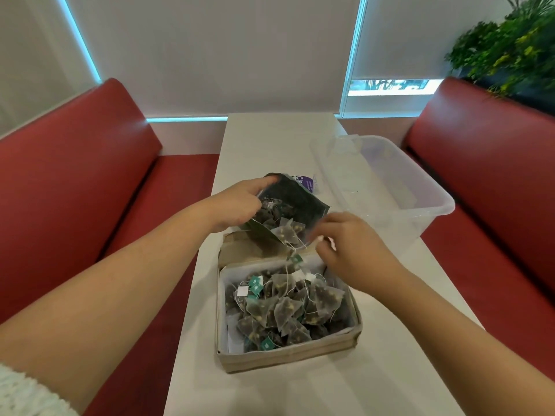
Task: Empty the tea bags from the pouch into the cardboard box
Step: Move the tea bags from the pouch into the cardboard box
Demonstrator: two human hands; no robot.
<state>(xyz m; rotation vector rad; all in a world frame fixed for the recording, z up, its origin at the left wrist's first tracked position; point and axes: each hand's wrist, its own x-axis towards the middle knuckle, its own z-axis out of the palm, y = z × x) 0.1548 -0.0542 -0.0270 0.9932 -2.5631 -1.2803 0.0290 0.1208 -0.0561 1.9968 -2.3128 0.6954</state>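
A dark pouch [292,202] with a purple label is tilted mouth-down over the far edge of the cardboard box [288,357]. My left hand [240,204] grips the pouch at its upper left side. Pyramid tea bags [292,232] show at the pouch's mouth, one hanging partly out. My right hand [345,244] is at the mouth's right side, fingers pinched on what looks like a tea bag's string or tag, blurred. The box, lined with white paper, holds several pyramid tea bags [285,307] with teal and white tags.
A clear plastic tub [399,187] stands at the back right of the narrow white table [390,370], close behind my right hand. Red bench seats [90,175] flank the table on both sides. A green plant [510,49] is at the far right.
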